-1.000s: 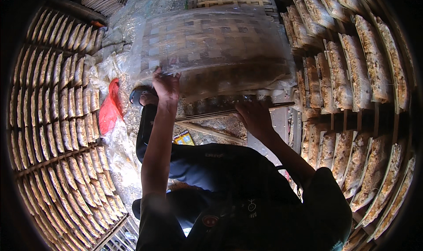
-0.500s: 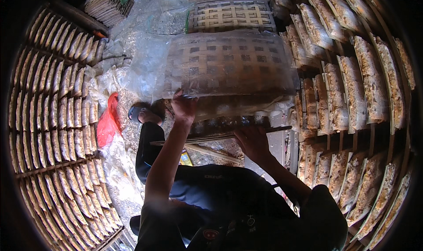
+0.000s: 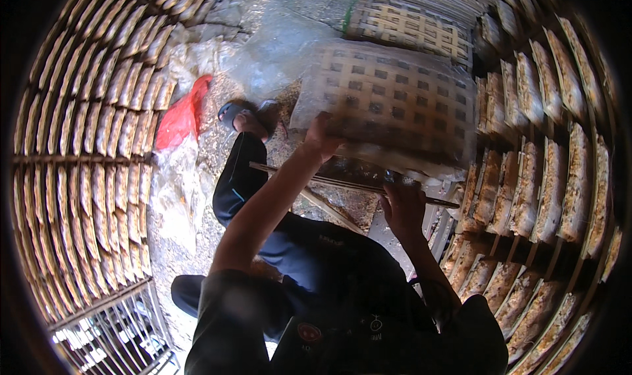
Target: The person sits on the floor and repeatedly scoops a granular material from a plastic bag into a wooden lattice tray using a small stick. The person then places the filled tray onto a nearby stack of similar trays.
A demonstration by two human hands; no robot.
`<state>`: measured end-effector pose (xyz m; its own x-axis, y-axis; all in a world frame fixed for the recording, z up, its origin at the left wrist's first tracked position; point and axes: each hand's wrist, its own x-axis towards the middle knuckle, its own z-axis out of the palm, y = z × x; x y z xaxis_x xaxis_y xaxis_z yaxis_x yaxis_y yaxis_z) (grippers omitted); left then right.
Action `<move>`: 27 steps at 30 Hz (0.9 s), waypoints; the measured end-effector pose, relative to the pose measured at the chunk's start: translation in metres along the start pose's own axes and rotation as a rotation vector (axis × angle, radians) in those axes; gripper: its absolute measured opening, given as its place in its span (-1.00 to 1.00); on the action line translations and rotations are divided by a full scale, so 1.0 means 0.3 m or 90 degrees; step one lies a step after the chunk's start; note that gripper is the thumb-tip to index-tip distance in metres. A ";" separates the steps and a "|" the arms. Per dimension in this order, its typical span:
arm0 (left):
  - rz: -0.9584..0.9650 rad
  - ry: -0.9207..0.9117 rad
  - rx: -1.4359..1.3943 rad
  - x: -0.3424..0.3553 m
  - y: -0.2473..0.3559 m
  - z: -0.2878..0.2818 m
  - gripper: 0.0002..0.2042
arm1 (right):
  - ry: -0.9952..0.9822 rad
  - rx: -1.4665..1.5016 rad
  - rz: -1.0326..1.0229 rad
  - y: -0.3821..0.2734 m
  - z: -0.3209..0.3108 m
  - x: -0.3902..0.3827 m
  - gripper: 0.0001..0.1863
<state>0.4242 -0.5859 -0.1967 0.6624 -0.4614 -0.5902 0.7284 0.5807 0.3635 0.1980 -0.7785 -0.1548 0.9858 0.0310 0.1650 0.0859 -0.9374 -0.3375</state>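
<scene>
Plastic-covered woven lattice (image 3: 393,102) beyond both hands, left hand (image 3: 321,139) nearer

It lies just beyond and rightward of the left fingers, long axis left to right, its right end slanting nearer the body. Those fingers touch its near-left edge; whether they pinch, I cannot tell. The right hand (image 3: 403,207) is clamped on a thin edge-on panel (image 3: 355,186). Well left of the left fingers: a red plastic bag (image 3: 181,119).
</scene>
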 end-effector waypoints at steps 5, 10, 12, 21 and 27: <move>0.017 -0.075 0.211 -0.357 0.139 0.098 -0.41 | -0.030 -0.043 -0.032 0.004 -0.045 0.008 -0.58; 0.136 -0.040 0.409 -0.925 0.433 0.026 -0.42 | -0.243 -0.055 -0.102 0.017 -0.102 0.093 -0.60; 0.243 0.049 0.475 -1.189 0.544 -0.153 -0.43 | -0.269 0.001 -0.129 -0.035 -0.064 0.138 -0.53; -0.072 0.982 1.002 -1.925 0.381 -1.234 -0.61 | -0.338 0.029 -0.247 -0.174 -0.230 0.159 -0.55; -0.216 0.682 0.902 -1.955 0.220 -0.986 -0.49 | -0.280 -0.055 -0.176 -0.464 -0.656 0.214 -0.67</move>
<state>0.0321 -0.0787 -0.0397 0.4983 0.4935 -0.7129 0.7542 -0.6523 0.0756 0.2209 -0.7142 0.0852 0.8970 0.4063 -0.1741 0.3571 -0.8982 -0.2563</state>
